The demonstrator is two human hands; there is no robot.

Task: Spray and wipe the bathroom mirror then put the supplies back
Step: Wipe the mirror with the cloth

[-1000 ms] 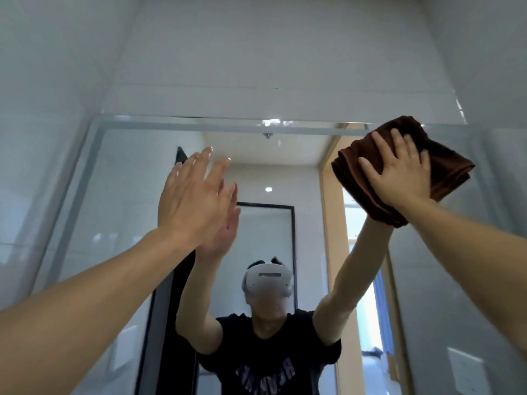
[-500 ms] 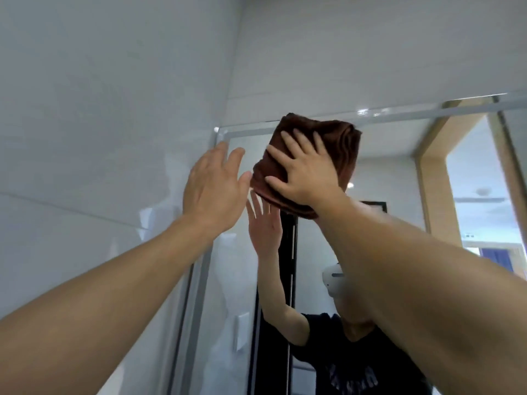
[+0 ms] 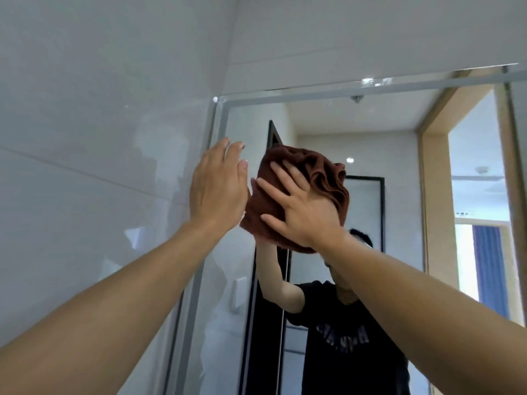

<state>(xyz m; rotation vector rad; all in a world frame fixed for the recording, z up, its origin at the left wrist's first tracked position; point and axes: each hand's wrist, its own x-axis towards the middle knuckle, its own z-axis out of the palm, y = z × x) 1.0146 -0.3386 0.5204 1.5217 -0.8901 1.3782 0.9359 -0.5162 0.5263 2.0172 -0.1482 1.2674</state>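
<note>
Fingers [image 3: 288,178] spread flat on cloth [image 3: 328,178] near mirror [image 3: 385,124] corner; left hand [image 3: 218,189] open, empty.

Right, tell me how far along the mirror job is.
Wiping is in hand: the right hand presses a bunched brown cloth flat against the mirror near its upper left corner, and the left hand rests open at the frame edge beside it. No spray bottle is in view, so whether spraying is done cannot be confirmed. Putting the supplies back is left.
</note>
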